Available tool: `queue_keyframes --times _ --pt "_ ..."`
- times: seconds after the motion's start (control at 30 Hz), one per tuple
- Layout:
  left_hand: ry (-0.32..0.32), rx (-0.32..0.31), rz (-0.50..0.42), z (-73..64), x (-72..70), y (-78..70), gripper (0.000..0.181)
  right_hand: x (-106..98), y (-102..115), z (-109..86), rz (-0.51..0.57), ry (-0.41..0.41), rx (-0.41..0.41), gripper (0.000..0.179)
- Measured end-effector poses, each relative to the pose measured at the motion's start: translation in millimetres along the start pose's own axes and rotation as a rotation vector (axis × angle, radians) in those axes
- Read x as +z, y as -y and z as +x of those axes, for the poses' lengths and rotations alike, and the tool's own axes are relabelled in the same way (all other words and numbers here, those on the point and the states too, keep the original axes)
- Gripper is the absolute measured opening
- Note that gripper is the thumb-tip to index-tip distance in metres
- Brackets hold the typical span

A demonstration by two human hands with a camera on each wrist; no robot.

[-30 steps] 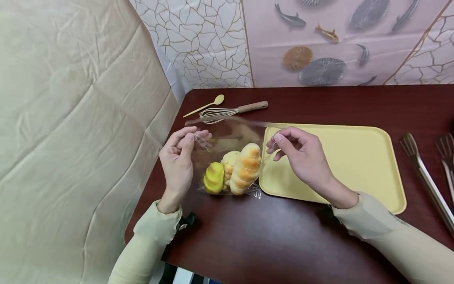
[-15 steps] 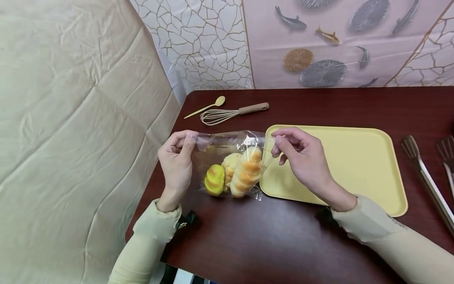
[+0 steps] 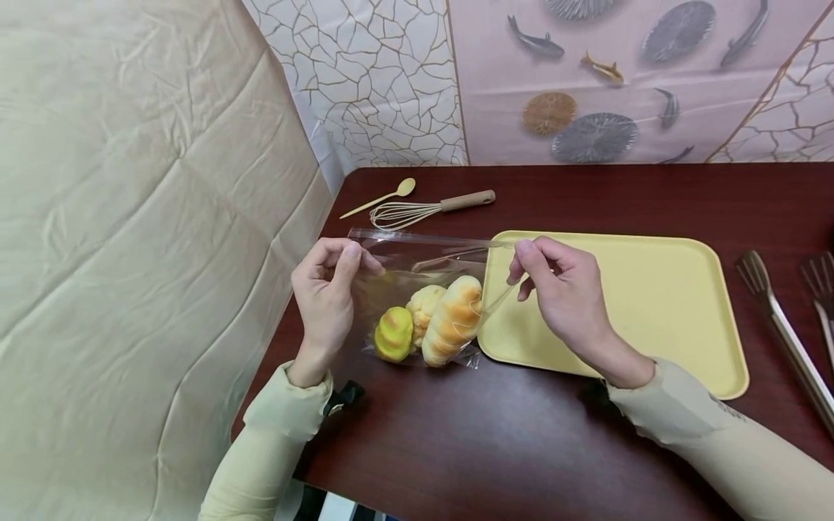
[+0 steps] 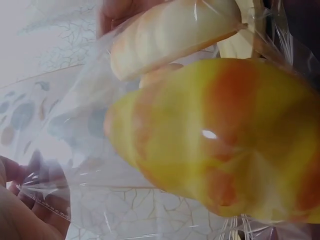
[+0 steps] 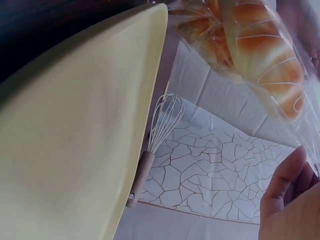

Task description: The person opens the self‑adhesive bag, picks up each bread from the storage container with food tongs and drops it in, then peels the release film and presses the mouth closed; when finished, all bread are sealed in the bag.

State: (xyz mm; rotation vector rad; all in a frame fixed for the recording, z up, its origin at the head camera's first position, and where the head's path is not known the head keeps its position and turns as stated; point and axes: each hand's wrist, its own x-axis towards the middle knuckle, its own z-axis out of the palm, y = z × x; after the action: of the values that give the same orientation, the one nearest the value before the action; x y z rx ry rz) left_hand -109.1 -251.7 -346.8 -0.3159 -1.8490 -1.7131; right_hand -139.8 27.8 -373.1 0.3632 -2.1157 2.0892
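Both hands hold a clear plastic bag point(image 3: 417, 262) by its upper corners. My left hand point(image 3: 329, 289) pinches the left side between thumb and fingers. On the other side my right hand point(image 3: 563, 293) pinches the right corner, thumb uppermost. Through the film three bread rolls show: a yellow one point(image 3: 394, 334) at the left, a pale bumpy one point(image 3: 425, 310) in the middle and a long roll with white icing lines point(image 3: 454, 320) at the right. The yellow roll point(image 4: 210, 135) fills much of the left wrist view. In the right wrist view the long roll point(image 5: 267, 55) shows at the top.
A pale yellow tray point(image 3: 651, 304) lies to the right, partly under the right hand. Behind the bag are a whisk point(image 3: 430, 208) and a yellow spoon point(image 3: 384, 197). Metal tongs point(image 3: 782, 318) lie along the right edge. A beige quilted cloth point(image 3: 163, 217) borders the table's left side.
The bag's top edge dipped toward me half a second ago and now stands farther back again. My right thumb has shifted onto the bag's corner. The rolls stay at the bottom of the bag.
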Motion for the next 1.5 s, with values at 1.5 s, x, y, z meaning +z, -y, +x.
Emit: queue_keyframes --times 1.5 --pt "0.19 0.223 0.134 3.9 17.7 -13.2 0.007 78.3 51.2 19.2 -0.571 0.103 -0.958 0.009"
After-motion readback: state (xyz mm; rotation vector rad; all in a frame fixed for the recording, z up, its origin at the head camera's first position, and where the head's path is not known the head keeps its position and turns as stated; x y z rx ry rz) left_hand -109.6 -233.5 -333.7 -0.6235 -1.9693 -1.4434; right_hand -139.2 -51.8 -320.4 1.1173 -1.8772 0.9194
